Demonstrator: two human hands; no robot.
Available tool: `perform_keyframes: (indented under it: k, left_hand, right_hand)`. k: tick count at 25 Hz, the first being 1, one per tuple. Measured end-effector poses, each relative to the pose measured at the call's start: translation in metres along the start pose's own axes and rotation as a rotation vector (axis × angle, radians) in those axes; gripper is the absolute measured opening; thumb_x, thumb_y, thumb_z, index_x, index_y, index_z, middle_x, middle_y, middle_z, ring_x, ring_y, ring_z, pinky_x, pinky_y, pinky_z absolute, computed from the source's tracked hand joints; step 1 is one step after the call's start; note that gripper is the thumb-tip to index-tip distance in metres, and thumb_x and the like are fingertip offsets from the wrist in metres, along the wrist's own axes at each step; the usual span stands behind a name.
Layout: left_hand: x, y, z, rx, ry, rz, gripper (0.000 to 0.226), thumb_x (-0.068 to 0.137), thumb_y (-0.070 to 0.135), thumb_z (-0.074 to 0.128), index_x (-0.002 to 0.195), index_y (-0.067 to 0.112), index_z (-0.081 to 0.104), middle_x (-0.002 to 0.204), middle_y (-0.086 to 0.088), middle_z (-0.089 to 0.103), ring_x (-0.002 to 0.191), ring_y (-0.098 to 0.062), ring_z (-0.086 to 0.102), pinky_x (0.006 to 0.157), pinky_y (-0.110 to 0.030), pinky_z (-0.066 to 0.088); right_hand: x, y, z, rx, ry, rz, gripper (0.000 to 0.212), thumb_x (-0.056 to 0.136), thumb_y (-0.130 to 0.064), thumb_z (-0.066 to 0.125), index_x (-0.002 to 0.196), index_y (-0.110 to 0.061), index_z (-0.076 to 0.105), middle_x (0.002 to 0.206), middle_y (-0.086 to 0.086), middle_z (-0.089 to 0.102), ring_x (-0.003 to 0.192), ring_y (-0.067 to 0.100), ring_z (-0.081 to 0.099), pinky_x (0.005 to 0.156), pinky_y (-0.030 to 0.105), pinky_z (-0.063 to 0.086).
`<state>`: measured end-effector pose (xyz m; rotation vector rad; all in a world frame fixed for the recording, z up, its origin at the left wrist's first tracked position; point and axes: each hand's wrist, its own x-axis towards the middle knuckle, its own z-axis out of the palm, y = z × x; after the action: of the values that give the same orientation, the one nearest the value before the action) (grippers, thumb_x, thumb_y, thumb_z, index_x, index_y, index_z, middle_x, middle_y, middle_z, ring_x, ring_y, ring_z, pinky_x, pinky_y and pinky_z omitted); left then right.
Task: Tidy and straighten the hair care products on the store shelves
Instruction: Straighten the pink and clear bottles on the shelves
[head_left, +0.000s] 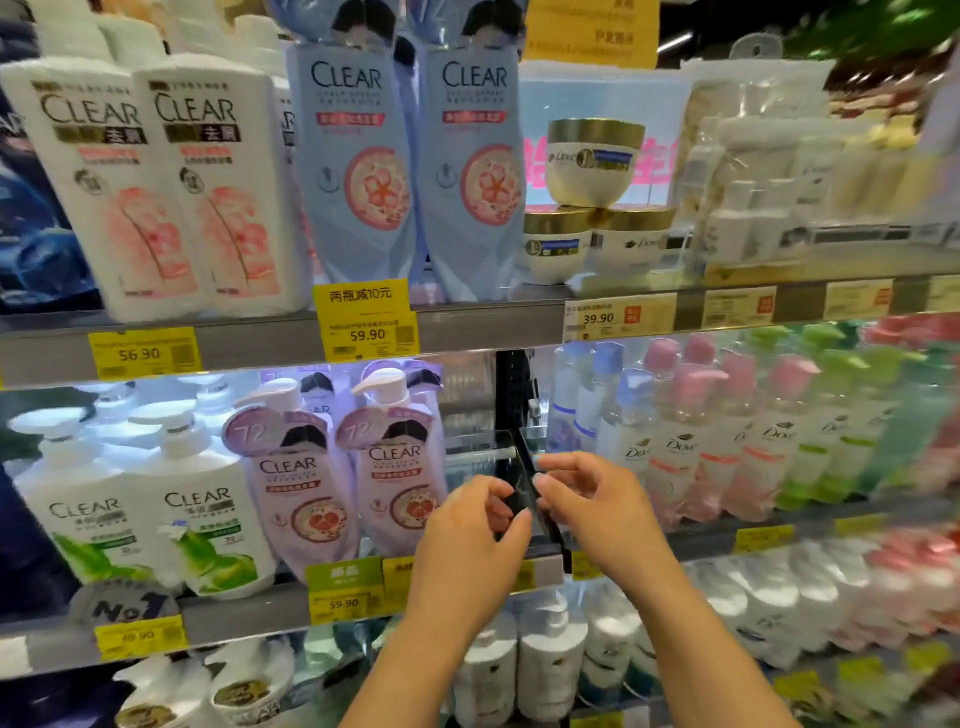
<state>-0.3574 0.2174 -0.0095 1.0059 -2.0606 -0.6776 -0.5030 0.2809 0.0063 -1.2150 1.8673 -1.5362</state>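
— Pinching something? Both hands?
— Yes: left hand (470, 525) and right hand (589, 499) each pinch the clear shelf divider (524, 467), middle shelf, lilac CLEAR bottles (397, 483) at nine o'clock, Dove bottles (680, 447) at three.

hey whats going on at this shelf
A person is tidying a store's hair care shelves. Both hands are on the middle shelf, in an empty gap between the lilac Clear bottles and the Dove pump bottles. The left hand and right hand pinch a clear shelf divider with a dark edge, apparently adjusting it. No bottle is being held right now.
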Motion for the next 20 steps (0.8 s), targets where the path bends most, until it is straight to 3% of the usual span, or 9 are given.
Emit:
perform_keyframes:
  k: [4, 8, 12, 17, 20]
  left_hand:
    - [0.019, 0.031, 0.032, -0.053, -0.01, 0.064, 0.031, 0.084, 0.037, 0.071, 0.113, 0.029, 0.062, 0.101, 0.015, 0.061, 0.092, 0.002, 0.059, 0.08, -0.022, 0.052]
    - [0.041, 0.061, 0.017, -0.165, 0.095, 0.125, 0.024, 0.084, 0.03, 0.072, 0.106, 0.033, 0.063, 0.096, 0.015, 0.065, 0.089, 0.006, 0.061, 0.073, -0.02, 0.053]
    - [0.055, 0.065, -0.054, -0.221, 0.405, 0.126, 0.017, 0.082, 0.035, 0.07, 0.098, 0.036, 0.066, 0.088, 0.014, 0.07, 0.085, 0.003, 0.064, 0.064, -0.01, 0.047]
    - [0.059, 0.043, -0.158, -0.073, 0.733, 0.12, 0.015, 0.081, 0.041, 0.069, 0.095, 0.034, 0.066, 0.086, 0.015, 0.069, 0.082, -0.001, 0.065, 0.068, -0.02, 0.049]
    - [0.073, 0.019, -0.215, 0.126, 0.888, 0.055, 0.026, 0.083, 0.034, 0.07, 0.107, 0.024, 0.067, 0.098, 0.008, 0.065, 0.086, -0.009, 0.06, 0.075, -0.024, 0.043]
  right_hand:
    - [0.002, 0.001, -0.047, 0.044, 0.065, 0.002, 0.009, 0.092, -0.027, 0.072, 0.094, -0.035, 0.073, 0.083, -0.01, 0.076, 0.076, 0.008, 0.074, 0.074, 0.035, 0.061]
    - [0.021, -0.017, -0.063, 0.091, 0.013, -0.069, 0.015, 0.091, -0.018, 0.073, 0.089, -0.033, 0.074, 0.078, -0.006, 0.077, 0.07, 0.009, 0.073, 0.065, 0.022, 0.056]
    - [0.044, -0.06, -0.04, 0.127, -0.145, -0.218, 0.018, 0.091, -0.017, 0.073, 0.089, -0.035, 0.076, 0.083, -0.008, 0.078, 0.072, 0.009, 0.074, 0.064, 0.017, 0.056]
    - [0.054, -0.112, 0.011, 0.135, -0.323, -0.39, 0.022, 0.09, -0.021, 0.074, 0.092, -0.043, 0.075, 0.086, -0.009, 0.078, 0.076, 0.01, 0.074, 0.068, 0.021, 0.057]
    - [0.054, -0.138, 0.041, 0.144, -0.385, -0.453, 0.018, 0.089, -0.024, 0.074, 0.095, -0.041, 0.074, 0.088, -0.007, 0.078, 0.078, 0.014, 0.075, 0.07, 0.027, 0.058]
